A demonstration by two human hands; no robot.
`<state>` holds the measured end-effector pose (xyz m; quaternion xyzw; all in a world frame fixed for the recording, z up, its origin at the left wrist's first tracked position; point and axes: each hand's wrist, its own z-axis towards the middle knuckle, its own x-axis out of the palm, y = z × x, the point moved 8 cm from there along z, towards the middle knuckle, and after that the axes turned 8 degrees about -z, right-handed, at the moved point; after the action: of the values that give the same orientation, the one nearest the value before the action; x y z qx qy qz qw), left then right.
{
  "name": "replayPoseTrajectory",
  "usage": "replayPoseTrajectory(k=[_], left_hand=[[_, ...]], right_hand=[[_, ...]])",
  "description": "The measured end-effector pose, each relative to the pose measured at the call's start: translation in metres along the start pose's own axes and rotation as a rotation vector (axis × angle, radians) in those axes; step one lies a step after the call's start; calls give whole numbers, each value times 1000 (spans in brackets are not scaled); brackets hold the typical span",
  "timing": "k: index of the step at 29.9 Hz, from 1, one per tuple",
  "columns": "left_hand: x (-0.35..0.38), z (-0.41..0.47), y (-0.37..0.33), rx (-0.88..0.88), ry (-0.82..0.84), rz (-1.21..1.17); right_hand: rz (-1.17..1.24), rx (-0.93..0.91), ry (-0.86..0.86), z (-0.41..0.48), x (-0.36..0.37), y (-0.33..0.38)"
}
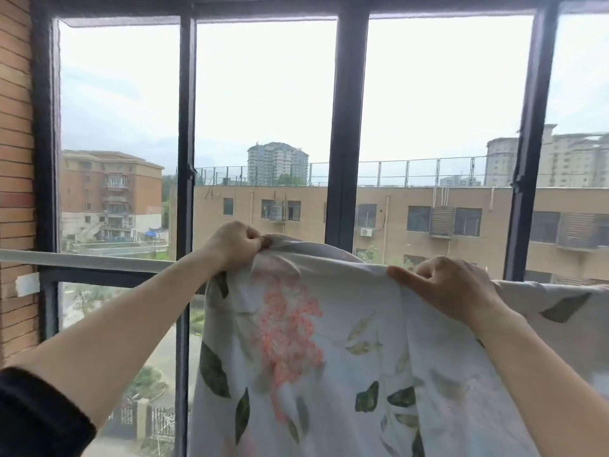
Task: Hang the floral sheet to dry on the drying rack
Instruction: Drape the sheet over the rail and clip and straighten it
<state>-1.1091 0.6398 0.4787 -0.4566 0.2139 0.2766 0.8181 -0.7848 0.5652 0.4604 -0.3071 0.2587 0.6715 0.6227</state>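
Fingers (255, 240) of both hands pinch the unlabelled floral sheet (329, 357).

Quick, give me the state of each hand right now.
Left hand: closed, pinching the top edge of the floral sheet above the rail.
Right hand: closed grip on the sheet's top edge.

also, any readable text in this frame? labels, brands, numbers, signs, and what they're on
None readable.
Floral sheet: printed flowers and leaves only, no lettering or tag in view.
Rail and window frame: no markings.
Pale tape-like patch on the brick wall: blank as far as can be seen.
Buildings outside: no signs visible, and any would be too small and blurred to read.
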Motion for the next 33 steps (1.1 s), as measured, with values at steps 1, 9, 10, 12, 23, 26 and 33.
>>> replayPoseTrajectory(k=[1, 9, 10, 12, 23, 26, 33], left_hand=[[2, 2, 2, -42, 45, -49], [5, 10, 17, -41, 162, -199], [4, 12, 20, -37, 159, -194], [1, 12, 25, -38, 170, -152], [-42, -35, 9, 371, -86, -95], [-57, -75, 20, 514, -366, -252], [-12, -119, 87, 287, -199, -502]], right_hand=[[-1, 20, 35, 3, 1, 1], [184, -207, -30, 18, 8, 177], [156, -232, -36, 20, 14, 194], [69, -244, -64, 25, 18, 209], [-9, -283, -52, 29, 20, 212], [6, -260, -37, 30, 21, 205], [42, -271, -39, 32, 23, 201]])
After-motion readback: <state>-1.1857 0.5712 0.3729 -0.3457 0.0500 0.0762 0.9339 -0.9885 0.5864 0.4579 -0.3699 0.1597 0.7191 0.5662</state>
